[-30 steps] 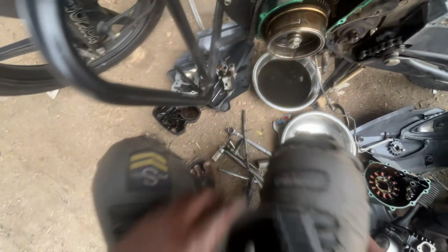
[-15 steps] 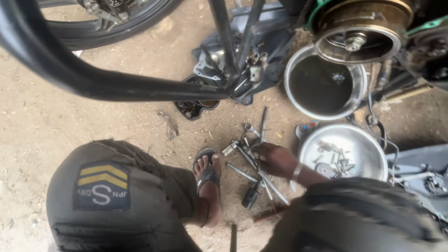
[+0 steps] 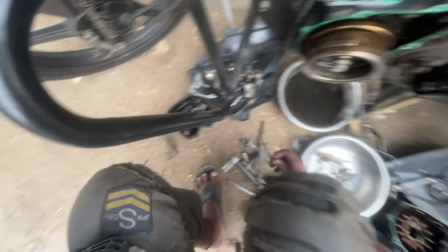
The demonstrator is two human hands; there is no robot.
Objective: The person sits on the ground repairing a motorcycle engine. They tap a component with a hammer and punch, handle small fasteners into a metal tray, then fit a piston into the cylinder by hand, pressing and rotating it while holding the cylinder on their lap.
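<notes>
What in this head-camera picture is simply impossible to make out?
- Hand by the tools: fingers blurred, grip unclear; which hand it is, unclear.
- Other hand: not visible.
- Individual tools: smeared by motion.
- Small parts in the metal bowl: too blurred.
- Wheel: cut by the top and left edges.

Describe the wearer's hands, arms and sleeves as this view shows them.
No hand, arm or sleeve shows in this blurred view. Only the legs appear, in dark grey trousers. The left knee bears a blue patch with yellow chevrons, the right knee has darker seamed bands, and a dark sandal is on one foot.
</notes>
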